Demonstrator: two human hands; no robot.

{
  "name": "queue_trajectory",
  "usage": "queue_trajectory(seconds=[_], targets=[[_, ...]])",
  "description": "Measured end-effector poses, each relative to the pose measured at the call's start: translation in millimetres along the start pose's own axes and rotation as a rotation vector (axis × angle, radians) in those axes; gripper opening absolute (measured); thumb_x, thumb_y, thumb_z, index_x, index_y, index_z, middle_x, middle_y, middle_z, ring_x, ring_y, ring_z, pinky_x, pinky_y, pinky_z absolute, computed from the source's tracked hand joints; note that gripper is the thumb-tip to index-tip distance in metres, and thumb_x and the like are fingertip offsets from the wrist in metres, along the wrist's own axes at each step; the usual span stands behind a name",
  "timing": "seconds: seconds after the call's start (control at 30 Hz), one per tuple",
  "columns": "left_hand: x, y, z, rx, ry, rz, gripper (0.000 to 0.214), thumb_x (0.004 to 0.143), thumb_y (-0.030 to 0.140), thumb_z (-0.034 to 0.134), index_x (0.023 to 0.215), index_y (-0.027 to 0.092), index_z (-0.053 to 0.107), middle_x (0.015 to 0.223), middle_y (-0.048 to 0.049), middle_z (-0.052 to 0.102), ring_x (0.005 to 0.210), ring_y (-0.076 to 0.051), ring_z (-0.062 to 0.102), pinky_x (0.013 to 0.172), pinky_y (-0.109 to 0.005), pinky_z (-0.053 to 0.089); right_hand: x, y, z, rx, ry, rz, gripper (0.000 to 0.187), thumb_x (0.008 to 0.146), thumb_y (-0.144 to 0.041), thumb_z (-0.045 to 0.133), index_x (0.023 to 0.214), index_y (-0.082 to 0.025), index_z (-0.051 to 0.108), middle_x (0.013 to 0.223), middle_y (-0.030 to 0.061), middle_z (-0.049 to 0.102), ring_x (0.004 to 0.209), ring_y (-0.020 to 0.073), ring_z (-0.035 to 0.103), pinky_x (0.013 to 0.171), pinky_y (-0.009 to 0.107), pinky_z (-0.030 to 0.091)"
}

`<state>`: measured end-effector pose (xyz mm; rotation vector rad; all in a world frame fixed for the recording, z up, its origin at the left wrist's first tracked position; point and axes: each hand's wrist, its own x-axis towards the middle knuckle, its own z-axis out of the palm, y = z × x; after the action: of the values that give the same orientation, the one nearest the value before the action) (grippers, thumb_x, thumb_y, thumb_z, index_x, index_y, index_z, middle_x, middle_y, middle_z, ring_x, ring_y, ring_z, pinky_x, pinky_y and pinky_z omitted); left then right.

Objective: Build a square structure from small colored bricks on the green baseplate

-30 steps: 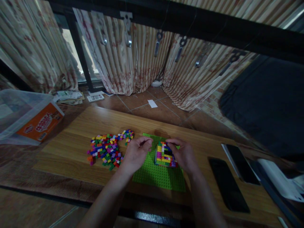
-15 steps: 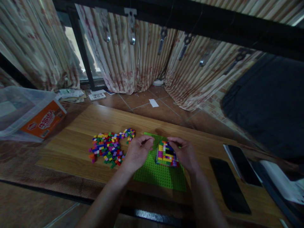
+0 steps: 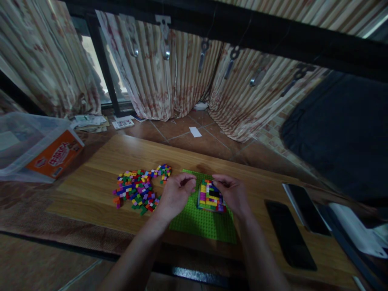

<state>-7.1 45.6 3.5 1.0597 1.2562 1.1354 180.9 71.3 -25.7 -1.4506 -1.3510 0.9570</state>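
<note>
One table carries one green board, with one block of stacked bricks on its far right part. Of two hands, the right hand is at the block's far right edge, the left hand just left of it. Each has thumb and fingers nearly together; whether either pinches a brick, I cannot tell. Left lies one heap of loose bricks; right, two phones.
</note>
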Motion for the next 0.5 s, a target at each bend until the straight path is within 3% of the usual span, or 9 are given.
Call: queue_trajectory(seconds=[0.23, 0.4, 0.5], targets=[[0, -3, 6.7, -0.176, -0.006, -0.089, 0.018, 0.068, 0.018, 0.07, 0.083, 0.015, 0.061, 0.067, 0.0009, 0.067, 0.06, -0.012, 0.065, 0.059, -0.023, 0.051, -3, -5, -2, -0.05, 0.006, 0.011, 0.031, 0.073, -0.031, 0.068, 0.102, -0.021, 0.074, 0.087, 0.0048, 0.076, 0.081, 0.0208, 0.07, 0.08, 0.038, 0.054], [0, -5, 9.3, -0.217, -0.04, -0.096, 0.014, 0.071, 0.015, 0.066, 0.085, 0.014, 0.061, 0.075, -0.0025, 0.071, 0.062, -0.012, 0.066, 0.063, -0.026, 0.054, -9, -11, -8, -0.013, 0.143, -0.053, 0.021, 0.077, -0.033, 0.066, 0.092, -0.021, 0.075, 0.098, 0.0061, 0.076, 0.093, 0.0229, 0.069, 0.088, 0.04, 0.051], [-2, -3, 10.8, -0.213, -0.059, -0.088, 0.016, 0.072, 0.014, 0.065, 0.087, 0.014, 0.061, 0.076, -0.0024, 0.07, 0.061, -0.011, 0.065, 0.064, -0.026, 0.054, -16, -21, -8, 0.011, 0.105, -0.114, 0.018, 0.081, -0.035, 0.064, 0.089, -0.023, 0.075, 0.094, 0.0049, 0.076, 0.089, 0.0219, 0.068, 0.084, 0.038, 0.052]])
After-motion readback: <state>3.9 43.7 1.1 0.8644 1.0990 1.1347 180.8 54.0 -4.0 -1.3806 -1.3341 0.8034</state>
